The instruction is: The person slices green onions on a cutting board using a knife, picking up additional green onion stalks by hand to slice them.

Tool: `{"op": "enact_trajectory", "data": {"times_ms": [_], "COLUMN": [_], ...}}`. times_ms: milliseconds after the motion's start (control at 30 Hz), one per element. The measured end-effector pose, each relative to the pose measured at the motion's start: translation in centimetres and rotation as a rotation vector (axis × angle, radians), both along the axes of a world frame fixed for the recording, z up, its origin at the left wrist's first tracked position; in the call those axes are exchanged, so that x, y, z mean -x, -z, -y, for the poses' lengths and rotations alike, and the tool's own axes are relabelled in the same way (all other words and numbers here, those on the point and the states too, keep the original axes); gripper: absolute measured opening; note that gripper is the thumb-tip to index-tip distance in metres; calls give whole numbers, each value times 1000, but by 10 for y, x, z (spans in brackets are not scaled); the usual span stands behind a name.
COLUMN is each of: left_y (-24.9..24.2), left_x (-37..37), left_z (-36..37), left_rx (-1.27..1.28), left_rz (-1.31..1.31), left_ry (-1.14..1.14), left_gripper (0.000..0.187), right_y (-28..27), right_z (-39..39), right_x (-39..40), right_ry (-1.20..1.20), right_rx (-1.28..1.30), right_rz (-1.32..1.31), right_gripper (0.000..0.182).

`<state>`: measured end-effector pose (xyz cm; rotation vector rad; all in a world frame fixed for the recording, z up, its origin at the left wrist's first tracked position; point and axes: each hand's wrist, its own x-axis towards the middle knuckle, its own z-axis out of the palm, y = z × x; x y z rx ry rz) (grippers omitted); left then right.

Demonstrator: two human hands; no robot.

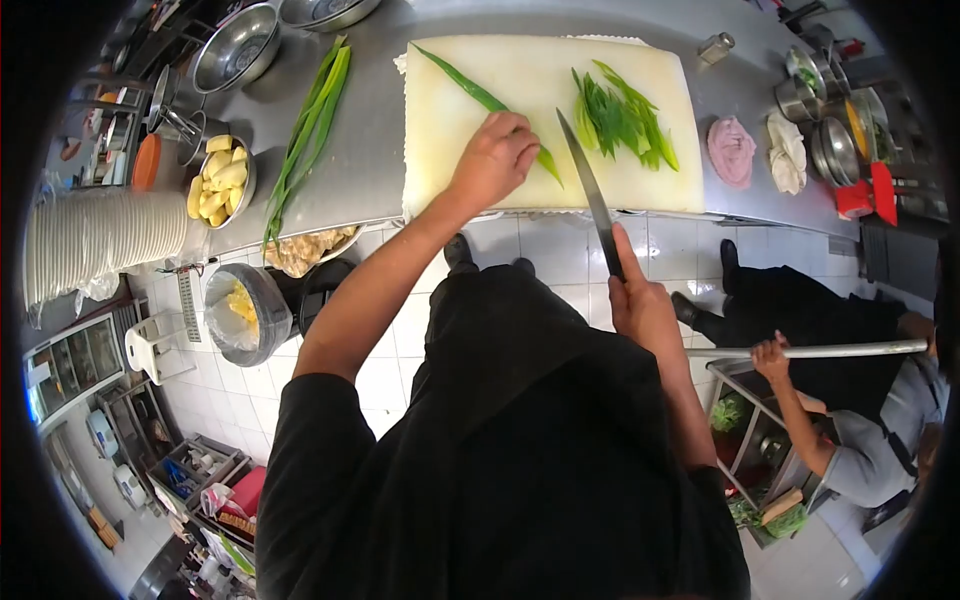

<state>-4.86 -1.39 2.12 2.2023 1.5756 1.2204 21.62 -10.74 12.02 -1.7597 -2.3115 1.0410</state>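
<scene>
My left hand (495, 158) is closed around a green onion stalk (462, 82) that lies slantwise on the white cutting board (540, 75); the stalk's lower end pokes out past my fingers. In my right hand (640, 300) is the handle of a long knife (592, 190), its blade pointing up over the board's front edge, tip right of the stalk. Sliced green leaves (620, 115) form a loose pile on the board's right part. More whole green onions (315, 125) rest on the steel counter, left of the board.
Left on the counter are a bowl of peeled potatoes (220, 180) and a metal bowl (237, 48). A pink cloth (731, 152) and shaker (716, 48) lie right. A lined bin (245, 315) stands below. At right, a co-worker (860, 440) grips a pole (850, 350).
</scene>
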Motion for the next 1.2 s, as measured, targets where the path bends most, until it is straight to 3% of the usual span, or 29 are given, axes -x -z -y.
{"op": "enact_trajectory", "data": {"times_ms": [1200], "left_y": [10], "left_x": [2], "left_z": [2], "left_rx": [36], "left_rz": [38], "left_ry": [33], "left_gripper": [7], "right_y": [26], "right_z": [6], "right_x": [16], "right_ry": [-65], "right_rx": [78], "right_rz": [73], "right_gripper": [77]}}
